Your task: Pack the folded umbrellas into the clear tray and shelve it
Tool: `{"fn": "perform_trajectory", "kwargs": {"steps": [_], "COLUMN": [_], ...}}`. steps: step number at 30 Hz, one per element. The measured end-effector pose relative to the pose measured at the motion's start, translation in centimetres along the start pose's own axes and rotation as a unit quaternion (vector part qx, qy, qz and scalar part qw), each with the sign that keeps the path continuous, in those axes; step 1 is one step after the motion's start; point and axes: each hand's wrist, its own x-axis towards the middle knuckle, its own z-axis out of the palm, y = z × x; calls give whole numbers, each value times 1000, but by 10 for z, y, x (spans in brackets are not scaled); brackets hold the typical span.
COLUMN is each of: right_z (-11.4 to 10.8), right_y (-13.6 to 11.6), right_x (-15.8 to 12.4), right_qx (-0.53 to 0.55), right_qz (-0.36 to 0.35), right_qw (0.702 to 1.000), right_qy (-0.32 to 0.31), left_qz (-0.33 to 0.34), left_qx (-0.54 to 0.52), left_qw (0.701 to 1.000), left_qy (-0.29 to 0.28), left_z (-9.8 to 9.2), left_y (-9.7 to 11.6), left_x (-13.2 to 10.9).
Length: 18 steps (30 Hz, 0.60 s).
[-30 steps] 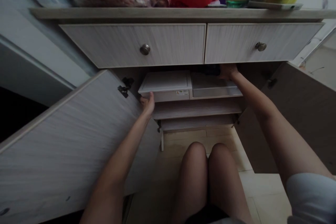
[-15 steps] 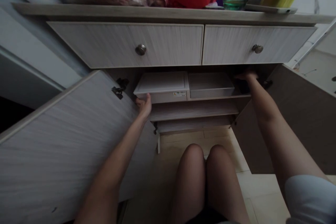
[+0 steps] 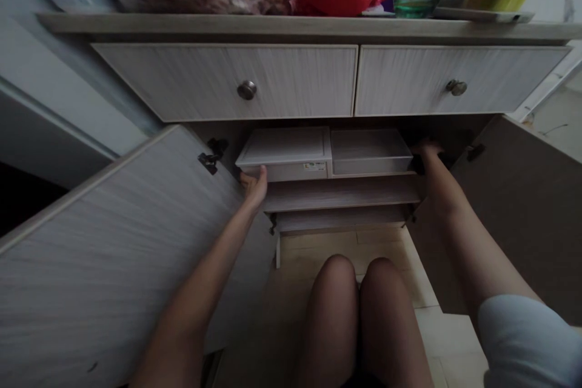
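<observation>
Your right hand has moved right, off the clear bin, and sits in the dim gap past its end; its grip is hard to judge, the fingers probably hidden. Your left hand touches the front edge of the white box, with no clear hold. Both containers sit on the shelf; the open left door stands beside your left arm.

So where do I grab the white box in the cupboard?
Hold the white lidded box by its front edge, coming from the front, near the left hand. Drawers sit just above it and a clear box stands beside it, so only the front is free.
</observation>
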Motion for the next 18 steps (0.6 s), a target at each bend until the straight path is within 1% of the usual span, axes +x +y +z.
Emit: {"fn": "perform_trajectory", "kwargs": {"steps": [1,2,3,4,6,8,9,11,13,15,18], "right_z": [0,0,0,1,5,12,16,25,31,35,36], "right_y": [2,5,9,14,27,41,47,55,57,54,46], "right_x": [-1,-3,-6,-11,-26,-43,-51,-64,-71,-70,-65], "right_qx": [0,-2,-7,-13,-29,-42,-45,-45,-43,-41,-35], "right_qz": [-14,-33,-54,-75,-107,-125,-134,-151,-157,-153,-143], "right_qw": [1000,999,998,997,993,990,989,987,986,986,988], "right_qy": [2,5,11,21,44,47,40,30,40,53,51], "left_qz": [-12,-11,12,58,177,272,301,322,321,317,322], "left_qx": [9,22,43,66,113,144,154,168,179,189,212], "left_qw": [1000,999,998,995,976,951,941,931,929,929,923], "left_qy": [12,26,39,49,54,29,9,-29,-47,-40,-21], "left_z": [-1,-2,-4,-7,-13,-18,-19,-17,-11,-5,2], "left_y": [3,7,11,15,24,33,38,46,51,52,52], "left_x": [-5,-10,-16,-22,-32,-38,-39,-38,-35,-31,-29]}}
